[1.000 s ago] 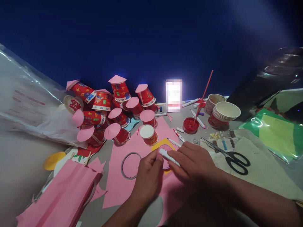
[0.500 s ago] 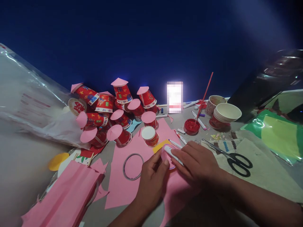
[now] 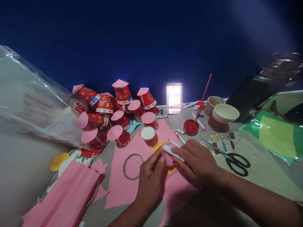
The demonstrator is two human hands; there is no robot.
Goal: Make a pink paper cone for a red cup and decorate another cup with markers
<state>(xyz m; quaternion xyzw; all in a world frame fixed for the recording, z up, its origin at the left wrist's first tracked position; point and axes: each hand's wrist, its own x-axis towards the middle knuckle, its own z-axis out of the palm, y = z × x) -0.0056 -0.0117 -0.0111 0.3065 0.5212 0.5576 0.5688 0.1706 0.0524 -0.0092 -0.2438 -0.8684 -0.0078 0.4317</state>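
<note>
My left hand is closed on the left edge of a small pink paper disc with a purple outline. My right hand grips a white tube-like pen, which lies slanted over the disc. Both hands are above pink paper and a yellow piece. A grey ring lies on the paper left of my left hand. Just beyond the hands stands an upside-down red cup with a bare white top.
Several red cups with pink cone tops are heaped at the back left. Right of my right hand lie black-handled scissors. A red paint dish with a stick and stacked cups stand behind. Folded pink paper is at left.
The view has shifted slightly. Both hands keep their hold, and the pen in my right hand has moved a little over the disc.
</note>
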